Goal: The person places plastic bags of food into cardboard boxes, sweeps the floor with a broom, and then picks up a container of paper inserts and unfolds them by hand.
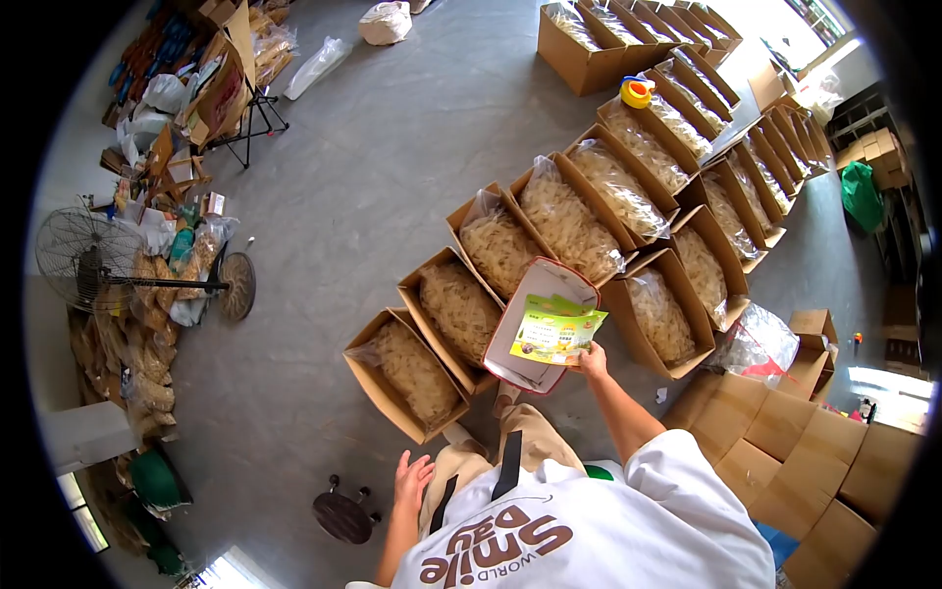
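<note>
My right hand [591,361] is closed on the right edge of some green and yellow printed packets [555,332]. They lie over the opening of a white box with a red rim [505,365]; whether my fingers also touch the box is hidden. Beneath and beside the box stand open cardboard cartons, among them a carton of pale, flat pieces in clear plastic [498,240] and a similar nearer carton [417,378]. Low in the view, my left hand [412,478] hangs in front of my trousers with its fingers apart, holding nothing.
Rows of filled cartons [643,147] run to the upper right, with a yellow and orange ring-shaped item [637,92] on one. Flat-topped cartons [795,447] stand at right. At left are a standing fan [93,260] and heaped bags; a dark round stool [343,516] is near my left hand.
</note>
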{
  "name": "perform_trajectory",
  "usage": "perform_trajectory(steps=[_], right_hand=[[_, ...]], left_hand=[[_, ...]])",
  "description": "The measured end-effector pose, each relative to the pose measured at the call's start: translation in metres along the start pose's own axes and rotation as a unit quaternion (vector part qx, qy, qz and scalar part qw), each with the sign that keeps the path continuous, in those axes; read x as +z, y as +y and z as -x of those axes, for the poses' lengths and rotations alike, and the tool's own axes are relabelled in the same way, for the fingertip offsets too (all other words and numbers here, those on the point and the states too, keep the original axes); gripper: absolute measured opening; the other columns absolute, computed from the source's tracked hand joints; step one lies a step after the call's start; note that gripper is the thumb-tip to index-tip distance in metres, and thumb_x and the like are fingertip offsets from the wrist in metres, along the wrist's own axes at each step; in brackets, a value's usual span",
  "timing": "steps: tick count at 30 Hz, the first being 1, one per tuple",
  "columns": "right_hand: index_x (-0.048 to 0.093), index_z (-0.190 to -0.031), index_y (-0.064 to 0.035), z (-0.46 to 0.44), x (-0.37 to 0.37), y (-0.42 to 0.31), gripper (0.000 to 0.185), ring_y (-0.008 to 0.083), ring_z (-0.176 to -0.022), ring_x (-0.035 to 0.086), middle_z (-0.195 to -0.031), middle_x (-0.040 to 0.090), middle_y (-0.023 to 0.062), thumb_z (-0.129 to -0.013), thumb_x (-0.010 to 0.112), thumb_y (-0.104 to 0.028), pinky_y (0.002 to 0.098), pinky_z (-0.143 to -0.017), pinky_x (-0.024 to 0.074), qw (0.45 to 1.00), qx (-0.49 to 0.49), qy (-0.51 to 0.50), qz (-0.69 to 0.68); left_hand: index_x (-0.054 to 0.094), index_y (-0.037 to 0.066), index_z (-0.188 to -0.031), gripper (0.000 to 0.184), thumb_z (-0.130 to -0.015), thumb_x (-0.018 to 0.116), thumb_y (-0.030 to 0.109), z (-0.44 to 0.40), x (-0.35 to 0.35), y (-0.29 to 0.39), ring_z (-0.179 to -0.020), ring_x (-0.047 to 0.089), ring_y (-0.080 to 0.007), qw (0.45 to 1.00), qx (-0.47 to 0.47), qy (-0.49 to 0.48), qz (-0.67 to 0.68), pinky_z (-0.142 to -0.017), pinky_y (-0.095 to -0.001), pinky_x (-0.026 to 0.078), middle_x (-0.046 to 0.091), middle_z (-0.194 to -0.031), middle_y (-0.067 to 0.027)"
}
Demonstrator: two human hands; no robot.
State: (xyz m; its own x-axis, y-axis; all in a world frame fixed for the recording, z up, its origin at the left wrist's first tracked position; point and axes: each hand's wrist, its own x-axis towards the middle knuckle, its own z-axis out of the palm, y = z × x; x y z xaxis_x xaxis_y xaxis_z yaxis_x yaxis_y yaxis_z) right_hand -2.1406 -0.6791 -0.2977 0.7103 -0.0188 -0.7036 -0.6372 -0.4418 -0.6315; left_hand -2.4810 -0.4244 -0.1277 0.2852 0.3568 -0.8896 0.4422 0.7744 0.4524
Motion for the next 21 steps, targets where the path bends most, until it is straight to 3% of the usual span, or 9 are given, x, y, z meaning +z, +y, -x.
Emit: perform_trajectory(steps=[1,3,5,6,9,14,17,19,21], right_hand=[[0.047,-0.099,0.0019,0.001,-0.001,-0.004,0.026,0.0227,-0.075,0.059,-0.090,0.054,0.0131,-0.074,0.041,0.002,0.0322,-0.055,0.0541,1.000,0.001,0.002,-0.003],[0.046,-0.105,0.0030,0.001,-0.006,-0.004,0.030,0.0272,-0.084,0.057,-0.098,0.053,0.0186,-0.075,0.044,-0.003,0.0334,-0.060,0.0521,0.963,-0.082,0.073,0.247],[0.047,-0.105,0.0034,0.029,-0.002,-0.032,0.030,0.0263,-0.079,0.058,-0.097,0.054,0.0186,-0.076,0.043,-0.003,0.0321,-0.057,0.0521,0.984,-0.060,0.081,0.147],[0.047,-0.105,0.0039,0.041,-0.001,-0.047,0.030,0.0254,-0.075,0.059,-0.096,0.055,0.0186,-0.076,0.043,-0.003,0.0308,-0.054,0.0520,0.994,-0.041,0.084,0.048],[0.044,-0.108,0.0044,0.035,0.009,-0.021,0.030,0.0204,-0.064,0.058,-0.090,0.054,0.0146,-0.078,0.040,0.000,0.0298,-0.048,0.0532,0.981,-0.193,0.025,0.024],[0.045,-0.107,0.0033,0.164,0.003,-0.112,0.030,0.0163,-0.063,0.057,-0.080,0.055,0.0106,-0.078,0.041,0.000,0.0279,-0.048,0.0528,0.976,-0.187,-0.111,-0.008],[0.047,-0.107,-0.0013,0.221,0.005,-0.141,0.034,0.0188,-0.062,0.058,-0.077,0.057,0.0110,-0.074,0.042,0.004,0.0292,-0.053,0.0511,0.933,-0.290,-0.183,0.112],[0.051,-0.106,-0.0068,0.244,0.012,-0.152,0.037,0.0293,-0.064,0.057,-0.082,0.058,0.0152,-0.072,0.044,0.005,0.0333,-0.059,0.0480,0.820,-0.501,-0.138,0.237],[0.049,-0.110,-0.0083,0.262,0.020,-0.162,0.042,0.0341,-0.070,0.054,-0.088,0.056,0.0174,-0.070,0.046,0.004,0.0357,-0.064,0.0455,0.801,-0.517,-0.169,0.252]], left_hand=[[0.008,0.007,-0.129,0.064,-0.079,0.048,0.013,0.000,-0.001,0.001,-0.092,0.052,-0.0221,1.000,-0.011,0.014,-0.013,-0.079,-0.0329,0.040,0.047,-0.110,-0.0148],[0.011,0.006,-0.129,0.062,-0.079,0.048,0.013,0.000,0.000,0.004,-0.091,0.052,-0.0217,0.999,-0.021,0.024,-0.029,-0.079,-0.0329,0.040,0.048,-0.110,-0.0144],[0.016,0.005,-0.127,0.060,-0.079,0.049,0.015,-0.003,0.010,0.014,-0.091,0.052,-0.0219,0.999,0.000,0.020,-0.048,-0.079,-0.0334,0.040,0.048,-0.109,-0.0139],[0.021,0.004,-0.126,0.054,-0.079,0.048,0.009,-0.006,0.019,0.020,-0.084,0.056,-0.0198,0.999,0.018,0.023,-0.044,-0.069,-0.0273,0.044,0.051,-0.105,-0.0146],[0.029,0.002,-0.122,0.047,-0.080,0.049,0.008,-0.013,0.050,0.041,-0.082,0.056,-0.0167,0.991,0.091,-0.052,-0.085,-0.067,-0.0229,0.044,0.053,-0.101,-0.0126],[0.047,-0.001,-0.104,0.027,-0.079,0.052,0.007,0.004,0.127,0.092,-0.075,0.056,-0.0115,0.953,0.204,-0.186,-0.124,-0.065,-0.0197,0.044,0.058,-0.088,-0.0080],[0.055,0.000,-0.092,0.018,-0.078,0.055,0.011,0.023,0.153,0.110,-0.067,0.056,-0.0096,0.935,0.254,-0.218,-0.116,-0.059,-0.0194,0.043,0.060,-0.077,-0.0047],[0.058,0.002,-0.087,0.014,-0.079,0.055,0.013,0.030,0.156,0.113,-0.063,0.056,-0.0091,0.932,0.268,-0.232,-0.071,-0.055,-0.0189,0.042,0.061,-0.072,-0.0035],[0.059,0.002,-0.083,0.013,-0.078,0.055,0.014,0.038,0.149,0.117,-0.062,0.056,-0.0087,0.937,0.275,-0.204,-0.064,-0.055,-0.0187,0.042,0.061,-0.071,-0.0034]])
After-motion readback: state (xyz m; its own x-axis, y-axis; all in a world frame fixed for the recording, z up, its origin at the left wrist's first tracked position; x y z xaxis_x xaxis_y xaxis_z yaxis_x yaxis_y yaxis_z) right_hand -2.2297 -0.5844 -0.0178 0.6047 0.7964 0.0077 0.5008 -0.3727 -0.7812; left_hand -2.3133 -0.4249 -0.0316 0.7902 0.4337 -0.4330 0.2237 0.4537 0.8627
